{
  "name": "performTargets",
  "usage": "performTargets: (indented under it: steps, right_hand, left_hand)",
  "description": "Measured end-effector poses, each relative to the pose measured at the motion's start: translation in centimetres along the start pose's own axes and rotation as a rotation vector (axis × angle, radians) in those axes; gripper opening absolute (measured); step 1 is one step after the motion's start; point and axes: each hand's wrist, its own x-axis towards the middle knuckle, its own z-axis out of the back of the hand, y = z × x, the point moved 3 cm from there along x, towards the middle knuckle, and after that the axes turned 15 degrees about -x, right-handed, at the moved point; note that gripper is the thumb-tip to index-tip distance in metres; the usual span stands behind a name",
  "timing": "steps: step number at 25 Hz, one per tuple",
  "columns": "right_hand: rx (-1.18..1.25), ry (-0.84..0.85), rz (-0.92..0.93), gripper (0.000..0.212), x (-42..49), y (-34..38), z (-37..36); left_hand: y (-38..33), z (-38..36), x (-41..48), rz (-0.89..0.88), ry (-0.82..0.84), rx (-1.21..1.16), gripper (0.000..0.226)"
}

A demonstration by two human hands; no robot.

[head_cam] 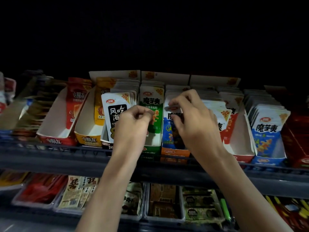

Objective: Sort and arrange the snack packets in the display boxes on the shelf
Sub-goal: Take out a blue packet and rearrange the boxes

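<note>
Two bare arms (103, 190) reach up to the shelf (50, 156). The grip of the right hand (194, 118) is pinched on the top of a blue packet (168, 131) that stands in the orange box (173, 152). Next to it, the left hand (133, 123) is curled just in front of a green packet (150, 99); I cannot tell if its grip holds it.
</note>
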Motion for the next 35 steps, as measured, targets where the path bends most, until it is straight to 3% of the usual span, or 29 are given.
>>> performTargets:
  steps: [9, 14, 18, 20, 22, 25, 29, 35]
  right_hand:
    - [0.012, -0.053, -0.017, 0.007, -0.1, -1.2, 0.5]
    - [0.212, -0.388, 0.076, 0.008, 0.1, -1.2, 3.8]
    - [0.429, -0.519, -0.017, 0.006, 0.1, -2.0, 6.9]
    - [0.671, -0.447, -0.2, 0.011, 0.0, -2.9, 7.1]
    - [0.958, -0.241, -0.393, 0.009, -0.3, -3.6, 6.3]
    - [1.096, 0.008, -0.546, 0.026, -0.9, -4.1, 5.5]
    - [1.19, 0.011, -0.568, 0.024, -1.5, -4.8, 6.3]
    - [1.251, -0.001, -0.601, 0.028, -2.4, -6.1, 6.7]
  left_hand:
    - [1.0, -0.9, 0.4, -0.049, 0.107, 0.072, 0.012]
    - [1.1, -1.7, 0.0, -0.134, 0.181, 0.214, 0.022]
    - [-0.4, -2.1, -1.1, -0.248, 0.302, 0.012, 0.013]
    - [-1.1, -2.4, -1.6, -0.277, 0.358, -0.085, 0.015]
    - [-1.3, -2.7, -1.8, -0.264, 0.375, -0.14, 0.02]
    - [-1.0, -3.0, -1.9, -0.192, 0.448, -0.171, 0.026]
    - [-0.8, -4.4, -3.0, -0.147, 0.581, -0.183, 0.044]
    - [-0.6, -6.1, -3.7, -0.229, 0.639, -0.119, 0.052]
